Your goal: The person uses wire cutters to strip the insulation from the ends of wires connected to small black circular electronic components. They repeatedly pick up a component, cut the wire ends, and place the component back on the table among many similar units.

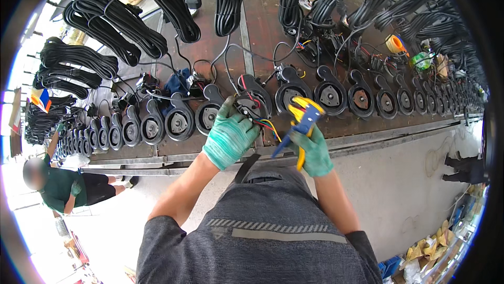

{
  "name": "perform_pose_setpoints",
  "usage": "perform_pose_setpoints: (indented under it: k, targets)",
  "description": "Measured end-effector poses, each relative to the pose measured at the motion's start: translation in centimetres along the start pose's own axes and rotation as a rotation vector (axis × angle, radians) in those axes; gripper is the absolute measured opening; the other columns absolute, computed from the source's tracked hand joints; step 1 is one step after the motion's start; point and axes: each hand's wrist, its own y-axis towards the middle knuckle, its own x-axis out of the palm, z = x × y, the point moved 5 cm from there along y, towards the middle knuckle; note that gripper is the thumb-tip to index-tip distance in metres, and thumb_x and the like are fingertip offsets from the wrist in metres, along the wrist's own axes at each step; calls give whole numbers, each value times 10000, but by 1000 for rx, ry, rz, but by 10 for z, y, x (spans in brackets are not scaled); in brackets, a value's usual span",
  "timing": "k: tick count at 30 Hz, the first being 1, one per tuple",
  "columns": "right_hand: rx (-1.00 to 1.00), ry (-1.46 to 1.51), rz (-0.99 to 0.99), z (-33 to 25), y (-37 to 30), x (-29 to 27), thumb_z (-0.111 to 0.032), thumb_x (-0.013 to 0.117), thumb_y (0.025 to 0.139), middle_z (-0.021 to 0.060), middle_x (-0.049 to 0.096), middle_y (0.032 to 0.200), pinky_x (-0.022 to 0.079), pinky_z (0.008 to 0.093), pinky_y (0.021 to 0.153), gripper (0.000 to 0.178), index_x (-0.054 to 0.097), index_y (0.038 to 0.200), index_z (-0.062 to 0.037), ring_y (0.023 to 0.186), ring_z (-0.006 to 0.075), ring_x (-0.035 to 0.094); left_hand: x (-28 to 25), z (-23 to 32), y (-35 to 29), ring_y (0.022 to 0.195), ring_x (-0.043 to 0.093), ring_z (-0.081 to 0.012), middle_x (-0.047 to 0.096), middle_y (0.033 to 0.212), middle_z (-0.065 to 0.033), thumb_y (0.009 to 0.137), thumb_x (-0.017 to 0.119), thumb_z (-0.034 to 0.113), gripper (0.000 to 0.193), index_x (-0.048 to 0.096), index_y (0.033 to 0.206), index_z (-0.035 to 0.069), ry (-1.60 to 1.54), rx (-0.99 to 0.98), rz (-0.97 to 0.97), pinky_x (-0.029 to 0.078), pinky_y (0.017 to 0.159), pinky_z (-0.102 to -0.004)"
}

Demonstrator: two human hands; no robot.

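In my right hand (315,153), gloved in green, is a wire stripper (306,121) with yellow and blue parts, its head raised and somewhat blurred. My left hand (231,136), in a matching glove, closes around a small dark part with coloured wires (270,125) trailing from it toward the right. Just beyond the left fingers lies a black round housing (253,95), with a red wire across it. The stripper's jaws are apart from the wires. What exactly the left fingers pinch is partly hidden.
Similar black round housings (331,95) line the bench's near edge on both sides. Bundles of black cable (228,3) hang above the bench (262,27). An orange tape roll (396,44) lies at right. A person in a dark shirt (58,187) stands at far left.
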Motion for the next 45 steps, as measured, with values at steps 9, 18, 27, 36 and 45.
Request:
perform_pose_setpoints:
  k: [9,18,27,36,45]
  targets:
    - [17,-34,-93,23,24,18,-33,715,939,-3,668,1098,524,285,960,384,610,1308,-41,1047,111,649,24,-7,-17,899,638,-314,630,972,-106,721,847,119,343,654,1000,68,-500,-180,327,496,999,-461]
    - [-40,-67,-48,25,23,12,-83,742,918,-37,659,1072,509,289,905,352,649,1257,-76,982,89,618,46,-18,-27,951,655,-219,595,1193,-111,809,876,87,391,644,1115,9,-744,-673,684,559,809,-332]
    - [38,-40,-108,39,21,22,-52,720,947,12,668,1124,532,293,945,388,606,1319,-50,1044,118,646,36,-14,-11,1038,679,-359,717,1100,-167,921,743,140,216,732,1085,-1,-685,-531,567,536,945,-426]
    - [-68,-234,1,11,11,15,-70,691,980,-9,663,1061,519,250,859,366,592,1330,-35,949,81,625,46,-12,-19,931,628,-349,643,1011,-167,1017,635,147,221,662,1153,-25,-764,-460,393,504,863,-412]
    - [-175,-573,-93,-41,11,63,-109,747,930,30,705,1059,541,285,853,437,607,1331,-8,934,103,655,37,3,-8,970,596,-393,651,951,-138,957,613,167,199,671,1105,48,-513,-232,269,455,896,-508]
